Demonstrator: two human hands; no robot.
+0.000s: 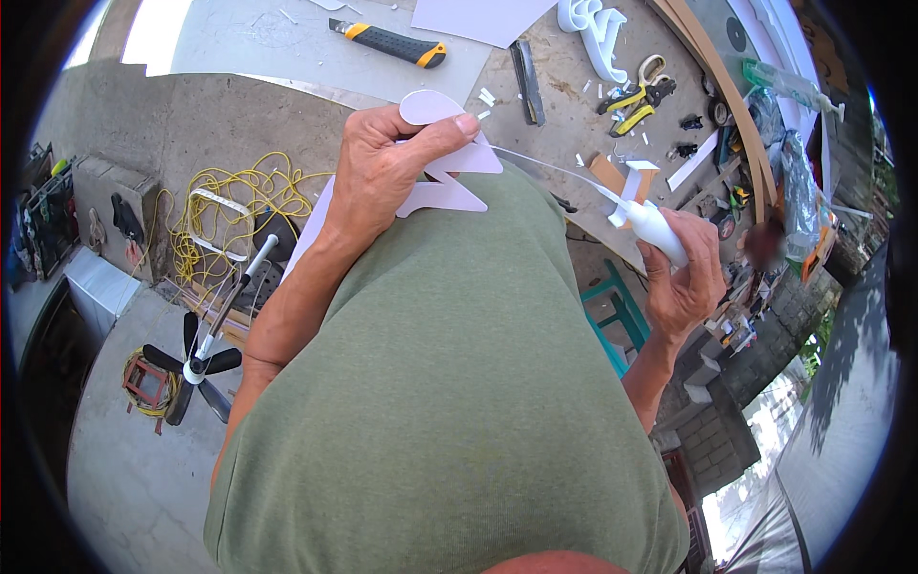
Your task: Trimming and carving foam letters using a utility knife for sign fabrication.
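Observation:
My left hand (375, 177) pinches a flat, pale cut-out piece (448, 197) with curved and pointed edges, thumb on top near its rounded end. Part of the piece is hidden behind that hand and wrist. On the right, my right hand (693, 273) is wrapped round a white squeeze bottle (654, 230), tilted so its narrow nozzle points up and left. A thin white strip (545, 163) stretches between the cut-out and the nozzle's tip; whether it touches either one I cannot tell.
On the worktable ahead lie a black-and-yellow utility knife (397, 44), yellow-handled pliers (639, 103), a dark flat bar (527, 82), a white curved letter form (595, 38) and small white scraps. At left are tangled yellow cord (239, 206) and a fan (195, 368). A green stool (626, 311) stands below the table.

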